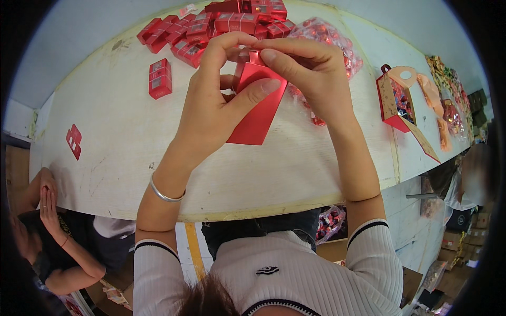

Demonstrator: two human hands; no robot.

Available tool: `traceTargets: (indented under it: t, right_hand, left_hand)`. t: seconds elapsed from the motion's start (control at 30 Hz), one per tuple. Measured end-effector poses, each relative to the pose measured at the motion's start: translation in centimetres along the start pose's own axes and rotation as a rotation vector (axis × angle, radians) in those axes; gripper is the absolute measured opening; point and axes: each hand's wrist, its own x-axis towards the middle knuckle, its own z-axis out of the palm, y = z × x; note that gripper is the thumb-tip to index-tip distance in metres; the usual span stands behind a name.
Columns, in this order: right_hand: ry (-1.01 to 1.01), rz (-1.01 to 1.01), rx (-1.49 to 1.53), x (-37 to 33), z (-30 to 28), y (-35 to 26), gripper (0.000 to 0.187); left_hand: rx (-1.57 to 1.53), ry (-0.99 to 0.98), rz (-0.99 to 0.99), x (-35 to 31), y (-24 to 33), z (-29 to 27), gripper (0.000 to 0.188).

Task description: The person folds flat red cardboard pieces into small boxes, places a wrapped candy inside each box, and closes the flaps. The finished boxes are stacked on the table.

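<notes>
A small red paper box is held up over the table between my two hands. My left hand is closed round its left side, with the thumb lying across the near panel. My right hand pinches at the far end of the box, thumb and fingertips on a narrow flap there. What lies inside the box is hidden. Beyond my hands is a heap of red boxes with clear windows, and a clear plastic bag of red-wrapped pieces sits beside it, partly behind my right hand.
One red box stands apart on the white table. A flat red card piece lies at the left. An open gift box holds wrapped pieces at the right. Another person's clasped hands are at the lower left.
</notes>
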Motion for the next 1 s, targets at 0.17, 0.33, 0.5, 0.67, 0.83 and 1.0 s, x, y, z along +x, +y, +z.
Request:
traceTargets:
  t: [0.17, 0.33, 0.5, 0.67, 0.83, 1.0]
  right_hand:
    - [-0.049, -0.043, -0.048, -0.6, 0.4, -0.9, 0.020]
    - [-0.023, -0.032, 0.375, -0.4, 1.6, 0.0, 0.022]
    - [-0.044, -0.243, 0.135, -0.6, 1.7, 0.9, 0.024]
    - [-0.002, -0.089, 0.036, -0.6, 2.5, 1.8, 0.024]
    - [-0.121, 0.218, -0.114, 0.1, 1.6, 2.8, 0.024]
    - [0.002, -0.255, -0.485, 5.3, 2.3, 5.6, 0.028]
  left_hand:
    - [-0.051, 0.001, -0.022, 0.3, -0.1, -0.5, 0.040]
    - [-0.091, 0.100, 0.004, 0.5, 0.4, -0.5, 0.034]
    - [0.023, 0.058, 0.076, 0.7, -0.2, -1.2, 0.027]
    - [-0.147, 0.122, -0.117, 0.5, -1.5, -1.2, 0.023]
    - [0.163, 0.129, -0.213, 1.1, -1.9, -3.0, 0.033]
    - [0.149, 0.350, -0.010, 1.8, -0.2, -7.6, 0.038]
